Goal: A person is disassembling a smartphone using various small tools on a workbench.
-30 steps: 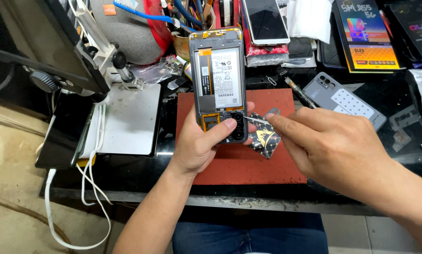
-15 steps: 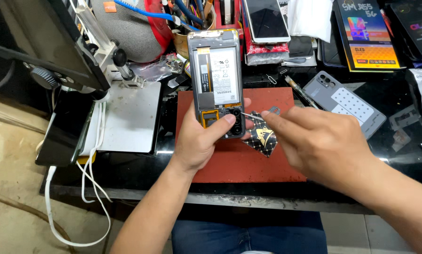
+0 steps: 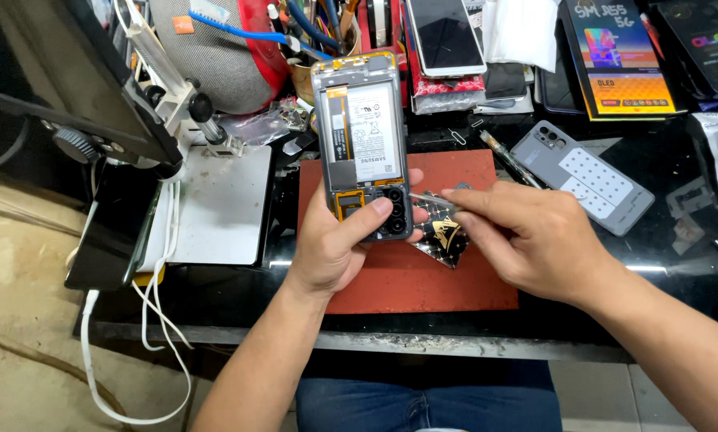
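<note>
Below you, the black workbench (image 3: 655,272) carries a red work mat (image 3: 423,280) at its centre, a pale metal plate (image 3: 219,204) to the mat's left, and a grey phone back cover (image 3: 591,176) lying flat to the mat's right. Above the mat, your left hand (image 3: 335,244) grips the opened phone (image 3: 364,136) upright by its lower end, fingers wrapped behind and the thumb pressed across the front beside the camera lenses; battery and inner frame face you, and the phone's top end reaches up toward the cluttered back of the bench. Your right hand (image 3: 527,236) is closed in a pinch on slim metal tweezers (image 3: 431,197), whose tips point left and meet the phone's edge near the camera cluster. Just under the tweezers, a small black-and-gold patterned card (image 3: 443,236) rests on the mat, partly covered by your right fingers.
</note>
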